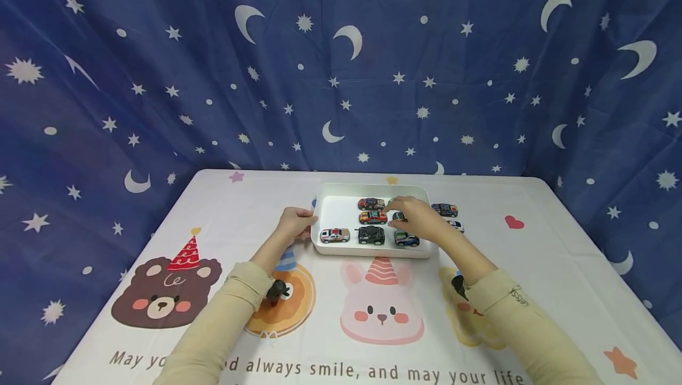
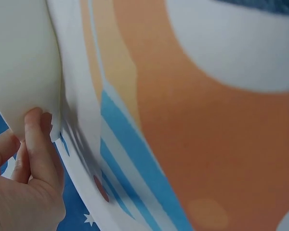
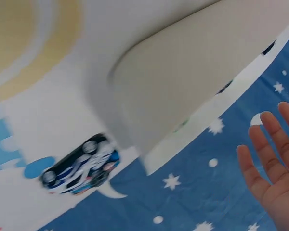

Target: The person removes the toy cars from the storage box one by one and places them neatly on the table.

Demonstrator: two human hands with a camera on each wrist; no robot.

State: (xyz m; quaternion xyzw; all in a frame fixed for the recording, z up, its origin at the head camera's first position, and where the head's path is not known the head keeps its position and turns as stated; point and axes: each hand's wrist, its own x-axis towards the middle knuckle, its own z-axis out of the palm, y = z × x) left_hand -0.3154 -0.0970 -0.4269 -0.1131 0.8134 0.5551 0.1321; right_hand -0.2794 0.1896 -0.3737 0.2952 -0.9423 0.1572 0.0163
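Observation:
A white tray (image 1: 333, 195) stands at the middle of the table and holds several toy cars: a white one (image 1: 334, 235), a black one (image 1: 371, 234), an orange one (image 1: 373, 217), a dark red one (image 1: 371, 203) and a blue one (image 1: 407, 239). My left hand (image 1: 295, 222) grips the tray's left edge; in the left wrist view its curled fingers (image 2: 36, 139) press on the tray wall (image 2: 19, 57). My right hand (image 1: 418, 216) hovers over the tray's right side, partly hiding a car. In the right wrist view that hand (image 3: 272, 163) has straight, spread fingers and holds nothing.
Two more cars sit on the cloth just right of the tray: a dark one (image 1: 444, 209) and a blue-and-white one (image 1: 456, 225), seen also in the right wrist view (image 3: 82, 166). The tablecloth shows a bear (image 1: 160, 290) and a bunny (image 1: 380, 308). A blue star curtain (image 1: 341, 65) hangs behind.

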